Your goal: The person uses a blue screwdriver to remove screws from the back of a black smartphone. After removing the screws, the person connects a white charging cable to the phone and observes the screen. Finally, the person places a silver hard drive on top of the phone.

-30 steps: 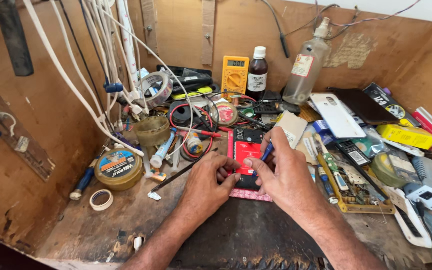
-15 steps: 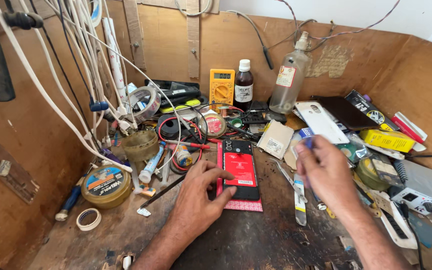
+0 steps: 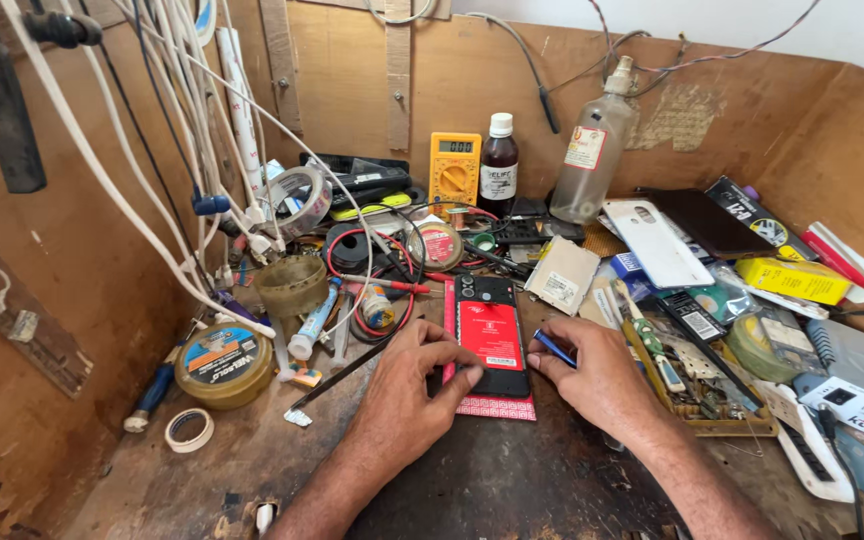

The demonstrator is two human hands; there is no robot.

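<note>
An opened phone point(image 3: 490, 335) with a red battery lies back-up on a red patterned mat point(image 3: 497, 406) in the middle of the wooden bench. My left hand point(image 3: 414, 390) rests on the bench with its fingertips pressed on the phone's lower left edge. My right hand point(image 3: 592, 372) holds a thin blue tool point(image 3: 554, 348), its tip pointing at the phone's right edge.
White cables point(image 3: 142, 150) hang at the left. A round tin point(image 3: 223, 363), tape roll point(image 3: 190, 430), yellow multimeter point(image 3: 454, 170), dark bottle point(image 3: 498, 152) and clear spray bottle point(image 3: 594, 150) stand around. Phone parts, a white back cover point(image 3: 658, 243) and boxes crowd the right side.
My right hand went out to the cluttered right side and has come back beside the phone with the blue tool. My left hand stayed on the phone.
</note>
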